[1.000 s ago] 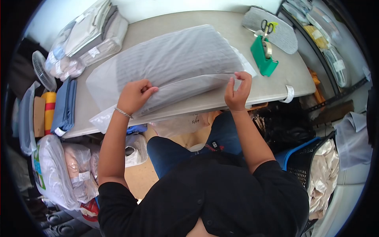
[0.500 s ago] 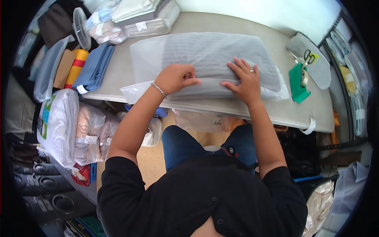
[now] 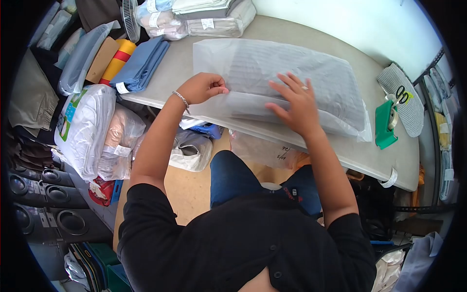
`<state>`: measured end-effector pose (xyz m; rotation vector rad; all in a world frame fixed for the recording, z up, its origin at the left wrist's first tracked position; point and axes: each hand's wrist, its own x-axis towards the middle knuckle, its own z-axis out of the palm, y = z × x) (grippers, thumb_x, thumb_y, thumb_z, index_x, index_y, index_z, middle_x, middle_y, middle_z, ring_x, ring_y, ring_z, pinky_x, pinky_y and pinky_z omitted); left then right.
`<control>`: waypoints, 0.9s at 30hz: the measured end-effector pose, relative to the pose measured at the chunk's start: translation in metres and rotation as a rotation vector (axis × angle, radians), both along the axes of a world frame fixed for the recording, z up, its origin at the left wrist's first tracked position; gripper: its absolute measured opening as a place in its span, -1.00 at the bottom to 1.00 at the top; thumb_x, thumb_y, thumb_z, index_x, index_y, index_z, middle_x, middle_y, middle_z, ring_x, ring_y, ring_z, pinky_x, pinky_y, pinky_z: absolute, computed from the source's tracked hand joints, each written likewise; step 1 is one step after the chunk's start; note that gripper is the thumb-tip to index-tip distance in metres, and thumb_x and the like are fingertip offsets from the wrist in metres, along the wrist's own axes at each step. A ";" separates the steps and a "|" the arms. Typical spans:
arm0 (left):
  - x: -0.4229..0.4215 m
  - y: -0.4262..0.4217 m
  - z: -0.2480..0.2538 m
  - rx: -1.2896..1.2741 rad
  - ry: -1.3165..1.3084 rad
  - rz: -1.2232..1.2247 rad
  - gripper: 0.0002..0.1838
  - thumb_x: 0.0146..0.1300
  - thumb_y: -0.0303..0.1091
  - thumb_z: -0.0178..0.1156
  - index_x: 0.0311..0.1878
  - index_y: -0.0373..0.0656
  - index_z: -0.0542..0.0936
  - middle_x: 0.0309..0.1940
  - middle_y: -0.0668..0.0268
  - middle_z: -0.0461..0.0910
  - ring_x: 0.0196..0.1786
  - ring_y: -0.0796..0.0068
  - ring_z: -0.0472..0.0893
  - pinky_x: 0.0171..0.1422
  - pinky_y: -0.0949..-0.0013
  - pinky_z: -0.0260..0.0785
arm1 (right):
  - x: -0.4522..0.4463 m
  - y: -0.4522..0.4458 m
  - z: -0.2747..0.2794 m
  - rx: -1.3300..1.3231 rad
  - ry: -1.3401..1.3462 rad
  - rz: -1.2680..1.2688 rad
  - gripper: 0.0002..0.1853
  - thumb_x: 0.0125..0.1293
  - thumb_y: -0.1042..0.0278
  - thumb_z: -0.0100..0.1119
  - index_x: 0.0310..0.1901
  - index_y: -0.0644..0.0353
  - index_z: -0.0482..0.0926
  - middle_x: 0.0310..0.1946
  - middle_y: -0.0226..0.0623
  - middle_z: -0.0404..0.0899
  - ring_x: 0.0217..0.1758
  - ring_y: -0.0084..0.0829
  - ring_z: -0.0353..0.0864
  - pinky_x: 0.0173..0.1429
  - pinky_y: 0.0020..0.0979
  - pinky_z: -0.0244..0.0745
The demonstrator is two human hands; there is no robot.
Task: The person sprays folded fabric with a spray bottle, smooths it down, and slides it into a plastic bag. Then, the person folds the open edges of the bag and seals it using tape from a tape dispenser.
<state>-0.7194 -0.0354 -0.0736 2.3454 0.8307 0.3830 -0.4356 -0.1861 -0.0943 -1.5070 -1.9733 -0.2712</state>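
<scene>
A clear plastic bag [image 3: 292, 73] is lying lengthwise on the table [image 3: 170, 78], with grey, faintly striped fabric showing hazily through its cloudy film, so the folds inside are staying hard to make out. The left hand [image 3: 202, 88] is pinching the film at the bag's near left part, thumb meeting the curled index finger; the other fingertips are hiding behind the knuckles. The right hand [image 3: 297, 104] is spreading its fingers above the bag's folded-over near side, a ring showing on one finger; whether the palm is pressing down is impossible to tell.

To the right, a green tape dispenser [image 3: 386, 127] is standing near the bag, and scissors [image 3: 401, 94] are showing their dark handles just beyond it, their blades being partly hidden. Behind them, a striped piece [image 3: 404, 108] is lying near the table's far right edge. At the left end, folded blue cloth [image 3: 145, 61] is resting beside a yellow and red roll [image 3: 118, 62], while a fan [image 3: 130, 20] is being cut off by the top of the view
</scene>
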 end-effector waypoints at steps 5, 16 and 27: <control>-0.015 -0.007 0.010 0.078 0.061 0.083 -0.74 0.28 -0.20 0.36 -0.27 -0.22 0.60 -0.48 0.39 0.53 -0.35 0.57 0.48 -0.18 0.44 0.35 | -0.035 0.040 0.001 -0.096 -0.114 -0.110 -0.13 0.14 -0.46 0.19 0.43 -0.18 0.35 0.51 -0.22 0.20 0.62 -0.21 0.04 0.59 0.26 -0.30; -0.123 -0.023 -0.102 -0.566 -0.537 0.285 -0.48 0.36 -0.30 0.28 0.33 -0.24 0.41 0.17 0.27 0.57 0.22 0.47 0.51 0.36 0.31 0.32 | -0.035 0.044 -0.004 -0.169 -0.149 -0.184 -0.02 0.10 -0.58 0.11 0.48 -0.16 0.29 0.55 -0.14 0.12 0.65 -0.15 -0.05 0.59 0.27 -0.36; -0.120 -0.008 -0.081 -1.062 -0.979 0.269 -0.49 0.43 -0.09 0.15 0.32 -0.17 0.39 -0.04 0.38 0.61 -0.14 0.63 0.54 -0.09 0.49 0.37 | -0.037 0.042 0.001 -0.175 -0.162 -0.187 -0.04 0.09 -0.49 0.22 0.48 -0.19 0.28 0.55 -0.16 0.11 0.65 -0.13 -0.05 0.59 0.24 -0.35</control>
